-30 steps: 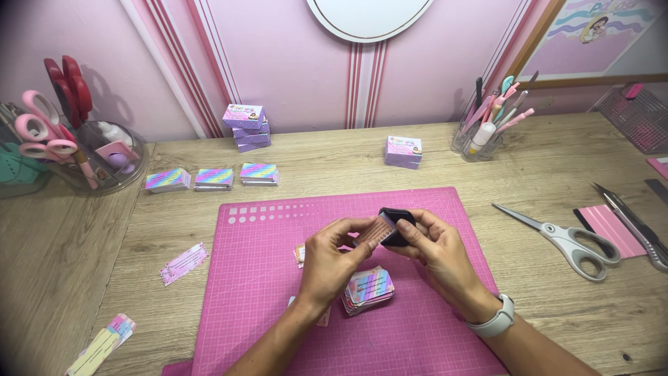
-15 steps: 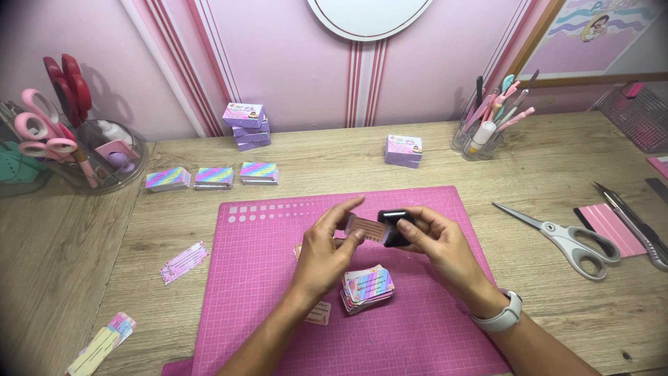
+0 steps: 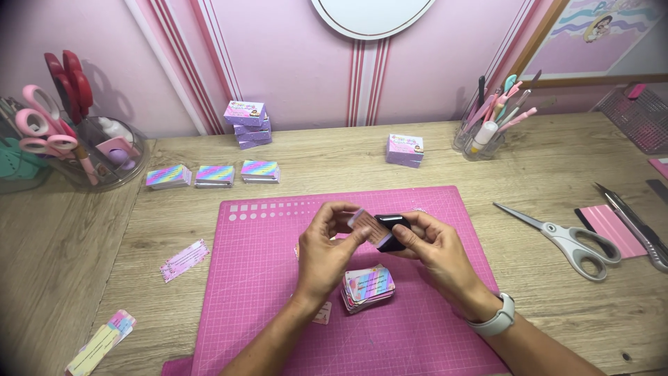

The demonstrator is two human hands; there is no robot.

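Above the pink cutting mat (image 3: 264,292), both hands meet in the air. The left hand (image 3: 323,254) pinches a small pink card (image 3: 363,224) between thumb and fingers, closed on its edge, and the right hand (image 3: 435,251) is closed around a small black tool (image 3: 391,230) — the card's end sits inside this tool. Just below the hands, a loose stack of pastel rainbow cards (image 3: 367,287) lies on the mat. On the wooden table (image 3: 543,160) behind the mat, three small card piles (image 3: 213,175) stand in a row. Grey-handled scissors (image 3: 567,240) lie to the right of the mat — well apart from the hands.
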